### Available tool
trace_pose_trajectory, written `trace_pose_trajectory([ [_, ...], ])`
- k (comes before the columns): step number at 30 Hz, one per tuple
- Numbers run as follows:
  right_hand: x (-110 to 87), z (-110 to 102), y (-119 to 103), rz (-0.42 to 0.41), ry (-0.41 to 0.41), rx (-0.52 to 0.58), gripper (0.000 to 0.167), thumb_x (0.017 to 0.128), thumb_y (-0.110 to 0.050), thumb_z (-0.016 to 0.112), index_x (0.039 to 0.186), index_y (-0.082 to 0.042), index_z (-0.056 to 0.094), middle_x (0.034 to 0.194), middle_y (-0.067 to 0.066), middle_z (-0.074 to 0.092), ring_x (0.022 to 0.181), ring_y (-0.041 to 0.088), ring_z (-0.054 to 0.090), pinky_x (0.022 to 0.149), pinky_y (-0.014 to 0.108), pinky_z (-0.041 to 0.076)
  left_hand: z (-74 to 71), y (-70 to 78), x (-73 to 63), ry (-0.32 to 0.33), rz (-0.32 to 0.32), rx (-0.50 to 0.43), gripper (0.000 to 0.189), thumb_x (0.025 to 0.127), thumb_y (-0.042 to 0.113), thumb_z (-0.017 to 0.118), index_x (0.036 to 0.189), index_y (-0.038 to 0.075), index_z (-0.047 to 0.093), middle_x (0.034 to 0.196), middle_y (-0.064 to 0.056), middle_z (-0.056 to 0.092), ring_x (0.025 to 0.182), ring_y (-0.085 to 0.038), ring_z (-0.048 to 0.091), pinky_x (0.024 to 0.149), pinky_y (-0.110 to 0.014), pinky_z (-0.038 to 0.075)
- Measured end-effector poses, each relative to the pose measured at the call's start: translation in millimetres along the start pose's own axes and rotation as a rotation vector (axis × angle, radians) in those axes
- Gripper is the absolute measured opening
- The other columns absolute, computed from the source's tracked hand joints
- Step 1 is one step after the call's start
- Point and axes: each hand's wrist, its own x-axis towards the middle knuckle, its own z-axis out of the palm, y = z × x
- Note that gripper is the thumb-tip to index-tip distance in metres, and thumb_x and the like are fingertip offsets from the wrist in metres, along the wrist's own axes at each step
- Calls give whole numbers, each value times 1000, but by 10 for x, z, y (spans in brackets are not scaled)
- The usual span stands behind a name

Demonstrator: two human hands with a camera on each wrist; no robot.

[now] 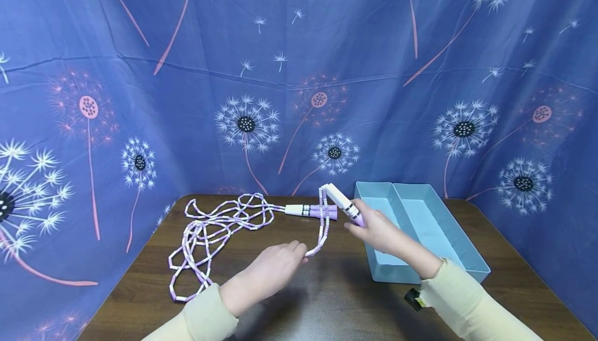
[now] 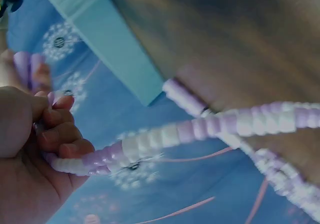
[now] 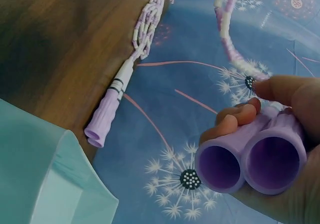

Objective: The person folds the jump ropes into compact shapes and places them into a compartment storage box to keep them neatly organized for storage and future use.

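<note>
A beaded jump rope (image 1: 323, 229) in white and lilac is held up between 2 hands above a dark wooden table (image 1: 336, 307). Its 2 handles (image 1: 342, 203) are gripped together by the right hand (image 1: 374, 229), fingers curled around the lilac ends — the hollow openings are turned toward the right wrist camera. From the white tips of the handles, the strands are draped downward and drawn across to the left hand (image 1: 275, 268), where the beads are held in curled fingers. How the remainder of the held strands runs cannot be told.

Behind the hands, a similar jump rope (image 1: 205, 222) is laid on the table, its beads spread in loose, overlapping loops to the left. Its paired handles (image 3: 112, 106) are set side by side near the back edge, crossed in the head view by the raised strands.

At right, a light blue tray (image 1: 397, 274) is placed on the table, split into 2 long compartments by a divider (image 1: 407, 214); its left side is partly covered by the right hand and forearm. Pale yellow sleeves (image 1: 460, 289) are worn on both arms. The scene is backed by a blue cloth (image 1: 397, 128) — printed with white and pink dandelions.
</note>
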Motion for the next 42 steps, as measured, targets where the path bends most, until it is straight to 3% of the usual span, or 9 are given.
trace_pose_trajectory([
  [8, -23, 83, 12, -38, -115, 7, 57, 75, -38, 76, 114, -8, 47, 64, -1, 44, 52, 9, 39, 45, 25, 34, -294, -5, 313, 6, 34, 51, 17, 94, 28, 54, 85, 13, 54, 74, 3, 56, 63, -11, 59, 55, -27, 46],
  [16, -60, 172, -6, -99, -154, -18, 66, 70, -50, 74, 114, -9, 47, 61, -6, 43, 51, 5, 36, 46, 22, 32, -335, 43, 512, -10, 17, 38, 20, 95, 30, 52, 86, 12, 54, 72, 4, 57, 61, -9, 57, 54, -27, 47],
  [25, -65, 268, -16, -182, -50, -105, 51, 74, -42, 75, 105, -11, 50, 69, -6, 52, 58, 5, 44, 51, 22, 38, -284, 155, 541, -28, 20, 14, 22, 96, 30, 51, 85, 12, 54, 72, 3, 58, 60, -10, 58, 52, -27, 47],
  [30, -57, 300, -3, -207, 16, -213, 29, 85, -30, 68, 100, -12, 50, 64, -8, 45, 55, 5, 42, 46, 21, 35, -257, 169, 523, -27, 12, 8, 20, 96, 28, 52, 85, 12, 55, 69, 3, 58, 57, -11, 58, 50, -27, 47],
  [33, -49, 317, 1, -210, 51, -267, 20, 86, -24, 65, 95, -15, 50, 61, -9, 42, 53, 5, 41, 43, 21, 32, -240, 169, 512, -23, 12, 6, 18, 95, 27, 54, 86, 12, 56, 66, 2, 58, 55, -11, 58, 48, -28, 46],
  [42, -72, 349, 12, -245, 79, -341, 39, 78, -37, 74, 98, -14, 51, 64, -8, 42, 55, 6, 39, 43, 22, 31, -235, 204, 540, -82, -24, -88, 20, 98, 26, 49, 84, 11, 54, 65, 4, 56, 50, -7, 47, 47, -27, 44],
])
